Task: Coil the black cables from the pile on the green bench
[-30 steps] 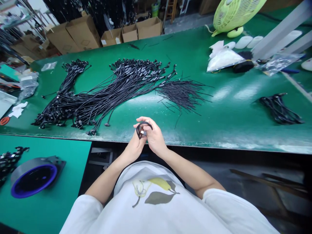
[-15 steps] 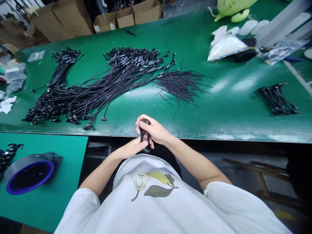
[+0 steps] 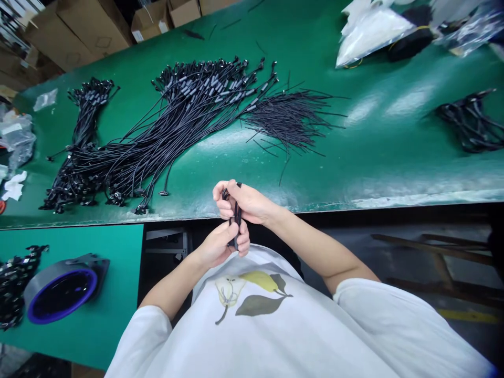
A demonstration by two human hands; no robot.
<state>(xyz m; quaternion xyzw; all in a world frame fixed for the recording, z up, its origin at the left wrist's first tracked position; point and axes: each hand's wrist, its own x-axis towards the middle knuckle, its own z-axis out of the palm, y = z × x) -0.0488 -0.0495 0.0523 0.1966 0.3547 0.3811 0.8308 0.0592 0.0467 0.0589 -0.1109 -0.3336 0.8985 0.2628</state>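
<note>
Two-handed grip (image 3: 249, 203) on cable (image 3: 238, 213), cable pile (image 3: 173, 126) beyond

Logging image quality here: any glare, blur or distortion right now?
Head view: pale glare patches on the green table, left of the cable bundle; head view: that bundle looks soft; head view: wide-angle stretch pulls the right sleeve toward the lower right corner; head view: left hand and right hand are legible, fine detail on their black cable less so.
</note>
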